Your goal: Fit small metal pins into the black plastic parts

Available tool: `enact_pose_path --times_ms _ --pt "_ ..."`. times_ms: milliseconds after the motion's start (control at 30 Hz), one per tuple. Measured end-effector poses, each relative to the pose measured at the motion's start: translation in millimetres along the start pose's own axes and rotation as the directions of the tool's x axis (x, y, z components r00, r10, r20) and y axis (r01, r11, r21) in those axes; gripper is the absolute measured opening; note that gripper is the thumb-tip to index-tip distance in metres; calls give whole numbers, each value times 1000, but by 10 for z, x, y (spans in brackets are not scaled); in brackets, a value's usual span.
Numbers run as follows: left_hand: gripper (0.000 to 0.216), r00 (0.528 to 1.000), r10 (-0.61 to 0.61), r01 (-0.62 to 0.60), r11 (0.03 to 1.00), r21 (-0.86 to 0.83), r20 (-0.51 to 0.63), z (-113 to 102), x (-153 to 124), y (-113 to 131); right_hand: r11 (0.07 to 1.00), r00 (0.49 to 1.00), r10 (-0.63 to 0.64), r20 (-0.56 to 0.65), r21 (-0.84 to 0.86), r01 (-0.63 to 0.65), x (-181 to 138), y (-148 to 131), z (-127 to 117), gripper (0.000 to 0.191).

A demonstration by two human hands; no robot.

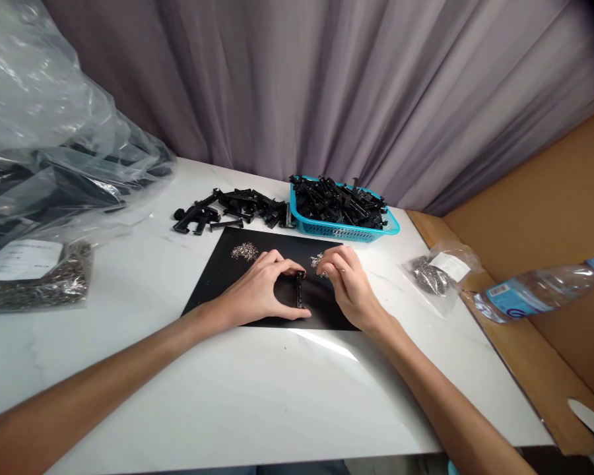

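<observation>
My left hand (264, 290) grips a narrow black plastic part (299, 290) end to end, thumb at the near end and fingers at the far end, over a black mat (272, 239). My right hand (346, 277) is just right of that part, its thumb and fingertips pinched together beside a small pile of tiny silvery metal pieces (319, 261). Whatever sits between those fingertips is too small to make out. Another small pile of shiny metal pieces (244, 251) lies on the mat beyond my left hand.
A blue basket (346, 231) heaped with black parts stands at the back, with loose black parts (242, 204) to its left. Clear bags of small metal pieces lie left (54, 284) and right (433, 274). A large plastic bag (69, 119), a bottle (539, 290) and cardboard (539, 198) flank the table.
</observation>
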State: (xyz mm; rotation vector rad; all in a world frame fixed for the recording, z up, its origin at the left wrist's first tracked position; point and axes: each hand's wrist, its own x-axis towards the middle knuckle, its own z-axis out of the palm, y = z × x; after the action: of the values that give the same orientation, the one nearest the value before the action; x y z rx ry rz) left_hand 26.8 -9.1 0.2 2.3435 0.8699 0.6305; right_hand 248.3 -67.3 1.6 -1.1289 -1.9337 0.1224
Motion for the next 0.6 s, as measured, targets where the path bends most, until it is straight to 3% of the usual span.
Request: enact_pose_path --times_ms 100,267,600 --pt "72 1000 -5 5 1000 -2 -5 1 1 6 996 999 -52 16 -75 53 -13 0 -10 25" --pt "74 1000 -7 6 999 33 16 -2 0 3 999 987 -41 155 -22 45 -10 17 39 20" --pt "71 998 56 -56 996 64 -8 10 7 -4 996 974 -77 211 -27 85 21 17 93 15"
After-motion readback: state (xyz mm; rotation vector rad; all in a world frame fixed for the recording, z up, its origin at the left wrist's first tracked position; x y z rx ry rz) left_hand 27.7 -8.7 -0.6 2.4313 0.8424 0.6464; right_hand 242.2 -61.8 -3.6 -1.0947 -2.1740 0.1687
